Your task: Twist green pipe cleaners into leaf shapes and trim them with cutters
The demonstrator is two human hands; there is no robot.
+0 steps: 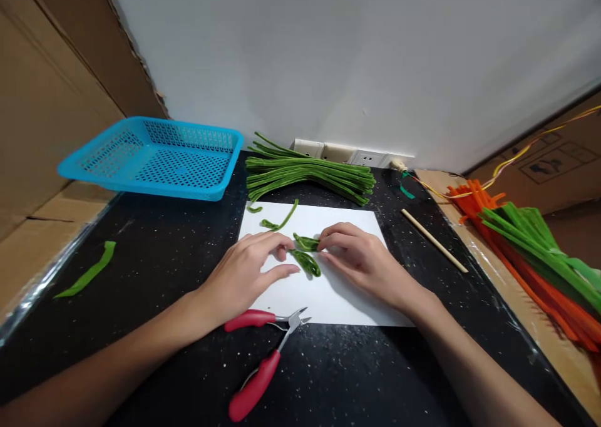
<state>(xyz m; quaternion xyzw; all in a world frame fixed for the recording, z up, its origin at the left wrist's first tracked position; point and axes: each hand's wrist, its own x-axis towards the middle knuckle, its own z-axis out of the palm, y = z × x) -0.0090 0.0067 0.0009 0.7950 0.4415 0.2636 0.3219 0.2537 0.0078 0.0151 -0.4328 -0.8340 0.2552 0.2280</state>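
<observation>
Worked btwn L hand (244, 273) & R hand (369, 261).
Had far green loop (306, 243) by R hand, near green loop (308, 263) slanting far-left to near-right, closer to L hand; couldn't tell either grip.

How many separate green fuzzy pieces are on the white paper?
4 visible: a small curl and a long-tailed piece toward the far left, then a farther loop and a nearer loop between the left hand and right hand. Fingers may hide more.
</observation>
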